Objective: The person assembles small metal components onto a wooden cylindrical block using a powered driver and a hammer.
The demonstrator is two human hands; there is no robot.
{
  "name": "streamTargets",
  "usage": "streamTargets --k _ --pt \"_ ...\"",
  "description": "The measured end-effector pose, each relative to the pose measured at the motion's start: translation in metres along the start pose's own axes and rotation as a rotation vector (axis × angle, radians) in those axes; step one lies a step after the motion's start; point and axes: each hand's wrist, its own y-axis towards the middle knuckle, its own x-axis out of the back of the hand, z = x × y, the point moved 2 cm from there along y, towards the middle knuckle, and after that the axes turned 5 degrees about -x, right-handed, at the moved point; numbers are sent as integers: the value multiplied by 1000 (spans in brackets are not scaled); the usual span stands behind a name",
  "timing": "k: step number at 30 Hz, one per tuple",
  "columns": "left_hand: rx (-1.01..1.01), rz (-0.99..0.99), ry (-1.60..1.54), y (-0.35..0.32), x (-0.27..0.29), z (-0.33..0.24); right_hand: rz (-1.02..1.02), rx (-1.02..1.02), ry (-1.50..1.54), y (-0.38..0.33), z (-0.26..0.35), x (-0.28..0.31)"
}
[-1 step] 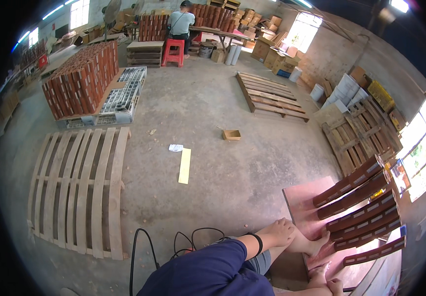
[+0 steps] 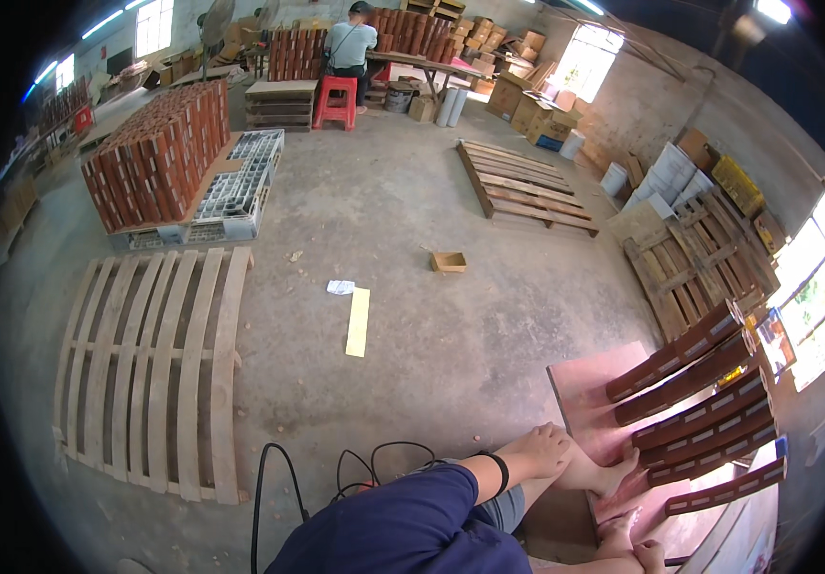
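Slatted wooden pallet (image 2: 149, 352), yellow strip (image 2: 358, 323) on the floor (image 2: 403, 383), left hand (image 2: 548, 450) released, lying loosely curled on a knee (image 2: 577, 473), right hand (image 2: 649, 555) low, its grip impossible to tell, brown tubes (image 2: 704, 411) standing on a reddish board (image 2: 584, 376)

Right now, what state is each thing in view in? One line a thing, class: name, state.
Left hand, resting on the leg
Right hand, partly in view, grip unclear
Brown columns, standing on the pink board
Yellow strip, flat on the floor
Small cardboard box, open-topped
Red stool, occupied by a co-worker
Nearest wooden pallet, lying flat
Plastic pallet, loaded with brown stacks
Ceiling light, lit
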Motion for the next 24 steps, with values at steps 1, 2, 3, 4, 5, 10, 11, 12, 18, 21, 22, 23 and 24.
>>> streamTargets --k 1,2,3,4,5,10,11,12,18,21,22,23,24 --pt "0 1 1 1 1 0 -1 0 -3 1 -2 1" --pt "2 28 -2 1 0 0 -4 0 -7 1 -2 1" --pt "5 54 -6 1 0 0 -4 2 -13 1 -4 0" --pt "3 56 -5 1 0 0 -9 6 -17 1 -5 0" --pt "5 49 0 1 -1 0 -8 8 -21 2 -6 -1" --pt "0 45 11 0 2 -1 -11 17 -49 5 -12 -3" --pt "1 48 9 0 2 -1 -11 21 -57 6 -13 -3" --pt "1 52 7 0 3 -1 -11 25 -67 6 -15 -4" --pt "1 69 2 0 10 -2 -20 56 -129 10 -19 -9" --pt "-9 62 12 1 7 -1 -48 20 -77 2 -5 -5" --pt "-3 64 16 -1 7 0 -63 15 -60 2 3 -3" --pt "3 67 23 -2 7 2 -75 11 -46 0 12 -1" --pt "2 70 29 -3 7 2 -102 2 -26 -3 19 1"
